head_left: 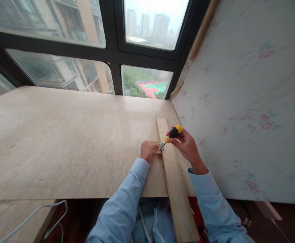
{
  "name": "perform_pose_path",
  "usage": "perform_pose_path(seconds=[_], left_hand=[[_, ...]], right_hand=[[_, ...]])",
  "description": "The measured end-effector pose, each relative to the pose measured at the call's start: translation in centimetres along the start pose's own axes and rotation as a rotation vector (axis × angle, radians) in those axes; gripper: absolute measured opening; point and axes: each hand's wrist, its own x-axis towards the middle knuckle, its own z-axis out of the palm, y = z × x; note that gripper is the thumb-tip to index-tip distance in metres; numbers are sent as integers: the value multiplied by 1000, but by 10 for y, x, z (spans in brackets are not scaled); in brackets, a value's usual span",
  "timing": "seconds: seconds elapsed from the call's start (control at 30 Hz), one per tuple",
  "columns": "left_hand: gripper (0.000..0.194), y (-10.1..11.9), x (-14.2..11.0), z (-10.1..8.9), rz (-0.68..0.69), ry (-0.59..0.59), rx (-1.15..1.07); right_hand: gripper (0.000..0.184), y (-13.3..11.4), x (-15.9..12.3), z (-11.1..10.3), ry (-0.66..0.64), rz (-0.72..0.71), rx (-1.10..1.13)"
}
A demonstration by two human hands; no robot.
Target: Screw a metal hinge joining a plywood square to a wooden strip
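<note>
A yellow and black screwdriver (174,132) is gripped by my right hand (186,146), its shaft slanting down to the left. The tip meets a small metal hinge (160,146) that spans a short wooden block (153,143) and a long wooden board (174,179). My left hand (147,151) is closed around the short block and steadies it against the board's left edge, with fingers close to the hinge. Part of the block is hidden under that hand. The long board lies on the sill and sticks out past its front edge.
The pale stone sill (69,141) runs beneath a dark-framed window (112,57). A wall with flowered paper (251,101) rises close on the right. At the lower left, a white cable (36,211) hangs by the lower ledge (16,216).
</note>
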Motion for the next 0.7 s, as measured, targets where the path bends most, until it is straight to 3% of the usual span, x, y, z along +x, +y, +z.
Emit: perform_pose_path(seconds=[0.13, 0.3, 0.4, 0.5, 0.63, 0.7], left_hand=[[28, 0, 0, 0, 4, 0, -12], [27, 1, -1, 0, 8, 17, -3], [28, 2, -2, 0, -1, 12, -6], [31, 2, -2, 0, -10, -7, -25], [30, 1, -1, 0, -14, -12, -27], [29, 1, -1, 0, -16, -5, -14]], right_hand=[[66, 1, 4, 6, 175, -37, -263], [59, 5, 6, 7, -13, -49, 127], [54, 2, 5, 2, -97, -20, 213], [52, 1, 3, -2, -59, -9, 80], [60, 5, 5, 0, 129, -45, -258], [62, 7, 7, 2, 127, -34, -238]])
